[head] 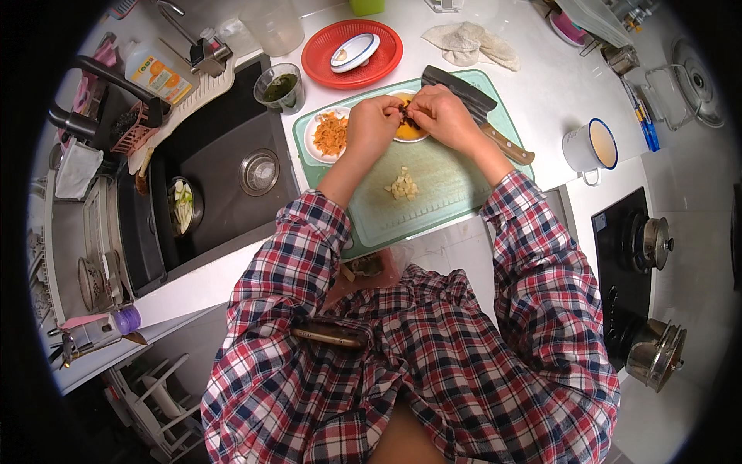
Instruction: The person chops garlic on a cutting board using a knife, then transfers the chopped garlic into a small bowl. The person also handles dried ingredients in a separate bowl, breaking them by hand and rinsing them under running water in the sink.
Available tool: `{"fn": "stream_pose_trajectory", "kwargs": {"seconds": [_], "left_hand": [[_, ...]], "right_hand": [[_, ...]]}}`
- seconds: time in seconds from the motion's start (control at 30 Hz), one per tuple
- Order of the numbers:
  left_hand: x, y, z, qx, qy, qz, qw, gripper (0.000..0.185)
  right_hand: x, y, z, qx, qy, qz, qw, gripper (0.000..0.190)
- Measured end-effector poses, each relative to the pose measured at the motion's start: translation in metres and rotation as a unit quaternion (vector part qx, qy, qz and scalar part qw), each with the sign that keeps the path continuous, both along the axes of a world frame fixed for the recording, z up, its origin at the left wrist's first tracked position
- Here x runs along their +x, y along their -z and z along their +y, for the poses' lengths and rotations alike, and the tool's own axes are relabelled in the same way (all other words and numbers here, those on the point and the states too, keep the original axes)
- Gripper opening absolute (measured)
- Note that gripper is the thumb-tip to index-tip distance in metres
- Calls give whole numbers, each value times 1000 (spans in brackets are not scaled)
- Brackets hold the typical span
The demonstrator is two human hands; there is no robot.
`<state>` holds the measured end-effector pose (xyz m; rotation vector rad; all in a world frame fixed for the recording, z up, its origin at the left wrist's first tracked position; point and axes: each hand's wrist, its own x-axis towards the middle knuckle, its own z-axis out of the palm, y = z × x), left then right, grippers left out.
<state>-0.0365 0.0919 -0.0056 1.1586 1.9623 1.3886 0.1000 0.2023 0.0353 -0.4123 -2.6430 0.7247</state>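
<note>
My left hand and my right hand meet over a small bowl of orange-yellow liquid. Between their fingertips they pinch a dark, crinkled piece of food; similar dark bits lie in the bowl. Under them is a green-rimmed cutting board. Left of the bowl sits a white plate of shredded orange food, perhaps carrot. Chopped pale pieces, likely garlic, lie in a small heap on the board. A cleaver with a wooden handle rests across the board's right side, beside my right hand.
The dark sink on the left holds a metal bowl of cut vegetables. Behind the board stand a cup of dark greens, a red basket and a cloth. At right are an enamel mug and a cooktop with pots.
</note>
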Motion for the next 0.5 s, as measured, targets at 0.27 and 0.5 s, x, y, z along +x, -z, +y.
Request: {"fn": "stream_pose_trajectory", "kwargs": {"seconds": [0.27,0.5], "left_hand": [[1,-4,-2,5,-5,-6,1000,16],[0,0,-1,-2,-7,-12,1000,14]], "right_hand": [[1,-3,-3,-18,-1,-27,999,14],[1,2,0,-8,0,-31,999,16]]}}
